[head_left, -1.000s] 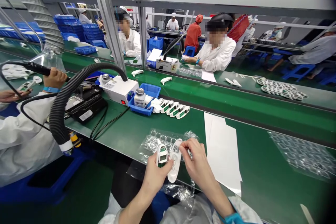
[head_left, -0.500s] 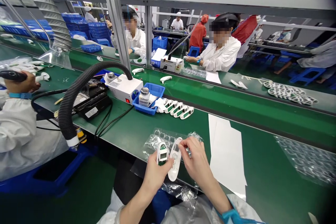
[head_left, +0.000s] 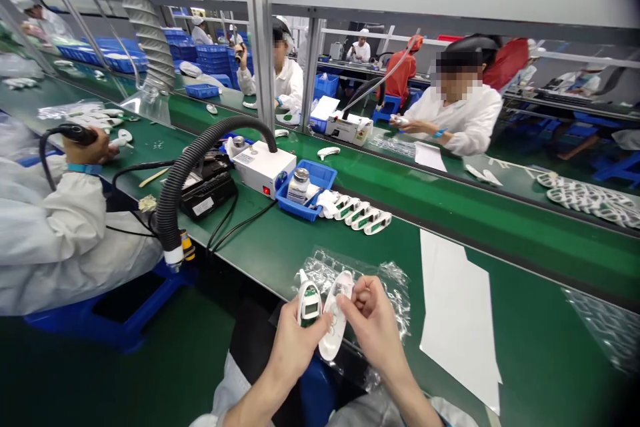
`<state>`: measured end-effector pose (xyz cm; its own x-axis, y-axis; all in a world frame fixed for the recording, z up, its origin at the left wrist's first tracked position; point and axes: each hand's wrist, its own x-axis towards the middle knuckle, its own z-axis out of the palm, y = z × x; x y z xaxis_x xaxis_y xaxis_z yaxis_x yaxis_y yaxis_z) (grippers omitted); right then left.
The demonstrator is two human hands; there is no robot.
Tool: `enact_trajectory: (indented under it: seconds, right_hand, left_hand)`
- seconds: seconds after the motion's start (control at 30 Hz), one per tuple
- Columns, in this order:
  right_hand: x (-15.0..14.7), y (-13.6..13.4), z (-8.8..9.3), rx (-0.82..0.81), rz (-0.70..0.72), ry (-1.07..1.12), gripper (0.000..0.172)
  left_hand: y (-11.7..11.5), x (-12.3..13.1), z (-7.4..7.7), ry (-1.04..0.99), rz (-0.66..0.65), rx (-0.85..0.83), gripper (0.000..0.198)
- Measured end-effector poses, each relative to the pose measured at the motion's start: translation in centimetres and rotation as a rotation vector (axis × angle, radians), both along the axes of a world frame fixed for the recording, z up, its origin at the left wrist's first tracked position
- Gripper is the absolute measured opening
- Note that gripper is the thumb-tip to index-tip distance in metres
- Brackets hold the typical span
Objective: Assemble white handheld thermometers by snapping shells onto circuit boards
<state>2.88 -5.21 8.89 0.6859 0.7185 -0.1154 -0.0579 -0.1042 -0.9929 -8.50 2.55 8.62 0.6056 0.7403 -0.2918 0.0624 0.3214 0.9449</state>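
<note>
My left hand [head_left: 297, 340] is closed around the white body of what looks like an ear thermometer [head_left: 311, 309], its pointed tip up, with a green circuit board and small display showing. Beside it, my left thumb presses on a long white shell cover [head_left: 334, 337], inner side toward me. My right hand [head_left: 373, 317] pinches the upper part of that cover, thumb on its inner face and the other fingers curled at its edge. Under and behind both hands lies a clear plastic blister tray [head_left: 395, 280] on the bench edge.
White paper sheets [head_left: 457, 320] lie to the right. Several open housings [head_left: 367, 215] stand in a row near a blue bin [head_left: 300, 210] with a bottle [head_left: 299, 183]. A white box [head_left: 263, 167] with a black hose [head_left: 173, 207] is at left. A co-worker's sleeve [head_left: 55, 227] is beside me.
My view has turned left, so the scene sits further right. My right hand's fingers have curled in, and its thumb has moved down onto the cover's inner face.
</note>
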Motion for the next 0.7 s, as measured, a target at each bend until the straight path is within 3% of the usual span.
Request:
enact_trajectory:
  seconds: [0.13, 0.27, 0.33, 0.4, 0.47, 0.57, 0.7]
  right_hand:
    - [-3.4, 1.8, 0.0, 0.032, 0.194, 0.277, 0.041]
    - [-6.3, 3.7, -0.7, -0.005, 0.236, 0.367, 0.043]
    - [-7.1, 4.6, -1.0, -0.022, 0.288, 0.411, 0.044]
    - [-7.7, 5.6, -1.3, -0.022, 0.362, 0.432, 0.043]
    - [-8.5, 6.7, -1.7, -0.016, 0.409, 0.462, 0.045]
    - [-10.3, 9.2, -3.0, -0.080, 0.403, 0.557, 0.057]
    - [-14.3, 14.8, -5.3, -0.186, 0.483, 0.619, 0.068]
  left_hand:
    - [0.3, -2.4, 0.3, -0.020, 0.084, -0.083, 0.028]
    - [1.6, -5.5, -0.8, -0.158, 0.150, -0.172, 0.038]
    - [3.7, -7.4, -2.2, -0.274, 0.279, -0.338, 0.050]
    - [6.6, -9.5, -3.9, -0.337, 0.509, -0.483, 0.063]
    - [9.8, -11.5, -5.6, -0.346, 0.649, -0.449, 0.060]
    - [13.2, -13.6, -7.5, -0.337, 0.705, -0.409, 0.056]
    - [13.9, -15.2, -8.2, -0.295, 0.725, -0.365, 0.060]
